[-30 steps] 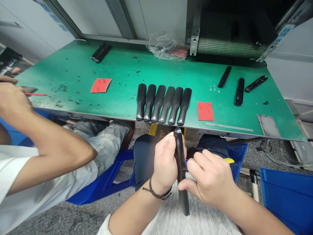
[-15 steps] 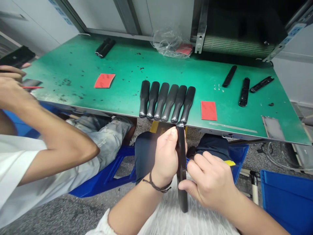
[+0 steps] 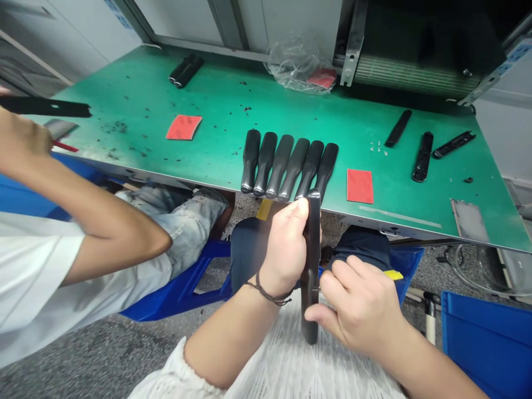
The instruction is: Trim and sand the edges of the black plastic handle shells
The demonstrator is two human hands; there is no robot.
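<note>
My left hand (image 3: 286, 246) is closed round the upper part of a long black plastic handle (image 3: 311, 266), held upright over my lap in front of the table edge. My right hand (image 3: 359, 302) is closed on a slim blade tool with a yellow end (image 3: 393, 275), most of it hidden by the fingers. Its thin tip meets the right edge of the handle, and my right thumb rests against the handle lower down. Beyond my left hand, several similar black handles (image 3: 281, 166) lie side by side at the table's front edge.
Red square pads (image 3: 359, 186) lie on the green table (image 3: 224, 155). Black parts (image 3: 423, 157) and a grey-topped block (image 3: 469, 220) are at the right. A plastic bag (image 3: 291, 66) sits at the back. At left, a co-worker's hand (image 3: 25, 133) is near a black part. A blue bin (image 3: 486, 343) stands lower right.
The view has shifted slightly. Both my hands keep their hold, with the blade tip still at the handle's right edge. The co-worker's black part has turned and reaches further right.
</note>
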